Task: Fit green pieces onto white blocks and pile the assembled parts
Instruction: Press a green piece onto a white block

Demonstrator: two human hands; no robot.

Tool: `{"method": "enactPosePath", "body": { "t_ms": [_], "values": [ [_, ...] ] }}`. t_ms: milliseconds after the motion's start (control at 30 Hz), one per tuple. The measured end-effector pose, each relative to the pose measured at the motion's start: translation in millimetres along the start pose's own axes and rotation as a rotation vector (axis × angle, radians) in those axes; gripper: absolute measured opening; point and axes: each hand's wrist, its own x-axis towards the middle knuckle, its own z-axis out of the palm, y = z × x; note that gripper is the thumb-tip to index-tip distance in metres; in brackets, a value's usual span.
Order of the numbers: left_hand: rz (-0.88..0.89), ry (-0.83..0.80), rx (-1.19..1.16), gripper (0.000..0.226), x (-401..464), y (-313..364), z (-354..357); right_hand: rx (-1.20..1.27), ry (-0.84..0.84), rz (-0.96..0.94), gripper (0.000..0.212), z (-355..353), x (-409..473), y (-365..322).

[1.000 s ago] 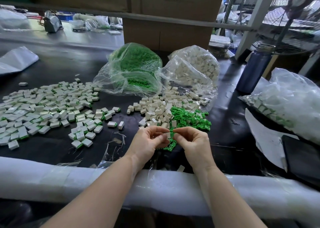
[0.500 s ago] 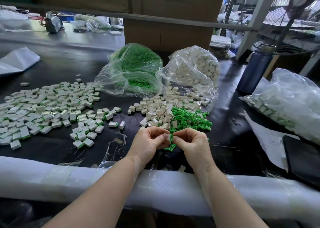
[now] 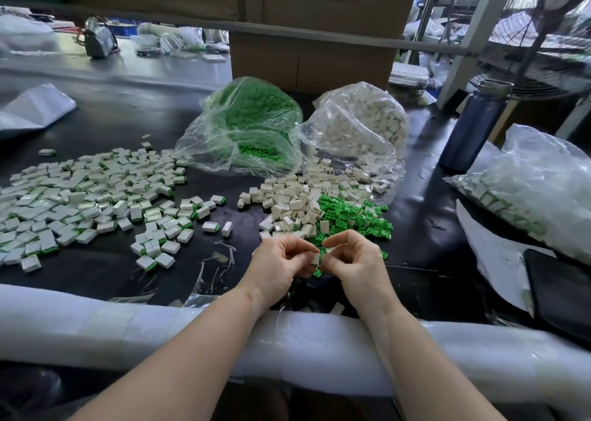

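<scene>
Holding a small white plastic block (image 3: 315, 257) between our two hands, just above the near edge of the black counter (image 3: 105, 270). Our left hand (image 3: 281, 262) has its fingers curled, with thumb and forefinger pinching the block's left side. Our right hand (image 3: 351, 260) meets it from the other side, fingers curled and fingertips pressed to the block; a bit of green shows at the contact, but we cannot tell whether a green piece is seated in it.

Just beyond the hands lies a loose heap of small green plastic pieces (image 3: 355, 216), touching a loose heap of bare white blocks (image 3: 294, 200) on its left. A few green pieces sit under the hands.

Well to the left, a wide scatter of assembled white blocks with green edges (image 3: 89, 193) covers the counter, thinning toward the centre.

Behind the heaps stand two clear plastic bags, side by side and touching: a bag of green pieces (image 3: 252, 126) on the left, a bag of white blocks (image 3: 361, 126) on the right, mouth open toward the white heap.

At far right a dark blue metal bottle (image 3: 473, 129) stands upright, beside another clear bag of parts (image 3: 537, 190). A white foam-wrapped rail (image 3: 96, 324) runs along the counter's near edge under our forearms.
</scene>
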Motion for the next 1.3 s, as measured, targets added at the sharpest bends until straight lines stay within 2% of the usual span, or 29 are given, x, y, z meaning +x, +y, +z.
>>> {"method": "enactPosePath", "body": {
  "t_ms": [267, 500, 633, 700, 833, 1033, 1300],
  "values": [
    [0.020, -0.073, 0.068, 0.020, -0.3, -0.2, -2.0, -0.002, -0.037, 0.005, 0.022, -1.8, -2.2, -1.6],
    [0.060, 0.008, -0.027, 0.015, -0.9, -0.2, -0.3, 0.111, 0.007, 0.022, 0.009, 0.4, -0.3, -3.0],
    [0.095, 0.000, 0.050, 0.027, -1.7, -1.0, 1.1, 0.153, 0.042, 0.038, 0.005, -0.3, 0.2, -2.6],
    [0.106, 0.013, 0.080, 0.024, -1.6, -2.4, 1.1, 0.164, 0.047, 0.046, 0.006, -0.1, -0.6, -2.5],
    [0.126, 0.058, 0.159, 0.005, 1.0, -4.0, 0.8, 0.176, 0.039, 0.053, 0.007, -0.4, -1.0, -2.4],
    [0.115, 0.023, 0.106, 0.010, 0.5, -3.5, -0.8, 0.159, 0.051, 0.051, 0.005, 0.1, -1.4, -1.0],
    [0.045, -0.026, 0.065, 0.009, -0.4, -3.8, -0.1, 0.116, 0.041, 0.064, 0.014, 1.2, -0.6, -0.4]
  ]
}}
